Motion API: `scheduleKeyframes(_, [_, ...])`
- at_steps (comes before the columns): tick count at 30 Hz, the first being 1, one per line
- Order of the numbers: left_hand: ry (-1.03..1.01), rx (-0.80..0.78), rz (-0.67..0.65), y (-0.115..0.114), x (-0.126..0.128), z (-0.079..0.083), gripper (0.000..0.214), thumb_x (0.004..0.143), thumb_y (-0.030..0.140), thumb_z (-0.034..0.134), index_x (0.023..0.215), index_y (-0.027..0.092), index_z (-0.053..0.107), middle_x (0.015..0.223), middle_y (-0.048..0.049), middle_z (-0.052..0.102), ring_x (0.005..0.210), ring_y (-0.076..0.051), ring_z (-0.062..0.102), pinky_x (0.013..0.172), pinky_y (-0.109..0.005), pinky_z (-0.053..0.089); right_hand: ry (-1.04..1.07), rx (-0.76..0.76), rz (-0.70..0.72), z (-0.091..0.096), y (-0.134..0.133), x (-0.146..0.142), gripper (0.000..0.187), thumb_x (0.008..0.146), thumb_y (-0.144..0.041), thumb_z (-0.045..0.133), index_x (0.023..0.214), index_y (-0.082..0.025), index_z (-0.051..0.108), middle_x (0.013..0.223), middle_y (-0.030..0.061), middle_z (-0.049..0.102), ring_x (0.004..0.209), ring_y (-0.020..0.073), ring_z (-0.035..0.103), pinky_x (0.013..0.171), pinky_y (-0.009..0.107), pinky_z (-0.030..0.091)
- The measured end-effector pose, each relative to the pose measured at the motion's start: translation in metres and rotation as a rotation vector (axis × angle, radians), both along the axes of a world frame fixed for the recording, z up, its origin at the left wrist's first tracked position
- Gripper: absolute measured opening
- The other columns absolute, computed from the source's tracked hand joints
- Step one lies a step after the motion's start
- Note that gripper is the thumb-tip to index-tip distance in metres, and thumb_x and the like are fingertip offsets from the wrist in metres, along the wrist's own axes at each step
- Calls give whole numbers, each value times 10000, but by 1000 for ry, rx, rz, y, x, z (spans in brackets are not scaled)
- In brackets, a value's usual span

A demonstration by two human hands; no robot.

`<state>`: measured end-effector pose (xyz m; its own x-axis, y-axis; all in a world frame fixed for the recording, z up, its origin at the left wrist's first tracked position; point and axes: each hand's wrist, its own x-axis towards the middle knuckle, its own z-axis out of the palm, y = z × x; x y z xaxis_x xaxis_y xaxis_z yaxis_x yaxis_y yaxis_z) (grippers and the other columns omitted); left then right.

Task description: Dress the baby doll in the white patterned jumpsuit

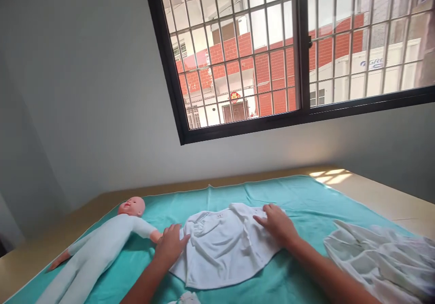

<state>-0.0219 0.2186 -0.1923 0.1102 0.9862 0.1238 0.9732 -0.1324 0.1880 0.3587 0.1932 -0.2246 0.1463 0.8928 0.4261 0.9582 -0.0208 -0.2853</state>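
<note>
I have the white shirt spread out, creases remaining, with left hand and right hand at its sides. I can't tell whether the fingers clamp it.

Bare forearms, pair, from near side.
Left hand sits left, nearer; right hand right, farther; thumbs spread.

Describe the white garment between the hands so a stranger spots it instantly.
Below the dark-framed, barred window, a turquoise cloth sheet lies spread. On it, between the left hand and right hand, is the white fabric garment. It lies fairly flat, unlike the crumpled white fabric heap right of it.
</note>
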Motion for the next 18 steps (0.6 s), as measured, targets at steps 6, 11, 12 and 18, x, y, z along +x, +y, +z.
scheduleKeyframes(6, [11, -36, 154, 12, 34, 6, 361, 840, 339, 532, 1134, 142, 601, 1183, -173, 641, 1159, -356, 550, 862, -425, 431, 74, -132, 110, 6, -3, -13, 98, 857, -282, 599, 859, -195, 645, 924, 72, 702, 878, 235, 636, 709, 292, 384])
scheduleKeyframes(11, [-59, 106, 131, 4, 63, 27, 305, 864, 213, 456, 1136, 156, 580, 1179, -151, 621, 1140, -309, 553, 854, -376, 408, 94, -57, 24, 3, -8, -4, 201, 862, -322, 621, 954, -144, 634, 1060, 170, 640, 1046, 330, 558, 835, 381, 379])
scheduleKeyframes(12, [-81, 142, 109, 2, 70, 32, 301, 874, 199, 437, 1140, 161, 571, 1188, -141, 611, 1128, -290, 556, 860, -362, 405, 125, -48, 17, 3, -9, -3, 219, 846, -326, 646, 946, -130, 634, 1047, 190, 638, 1045, 351, 553, 852, 406, 373])
scheduleKeyframes(18, [-285, 301, -79, -20, 114, 59, 246, 884, 204, 454, 1110, 215, 553, 1169, -75, 592, 1059, -224, 564, 871, -316, 416, 327, -15, 187, 9, -8, -6, 73, 863, -172, 569, 813, -172, 622, 933, 128, 670, 987, 308, 586, 897, 412, 361])
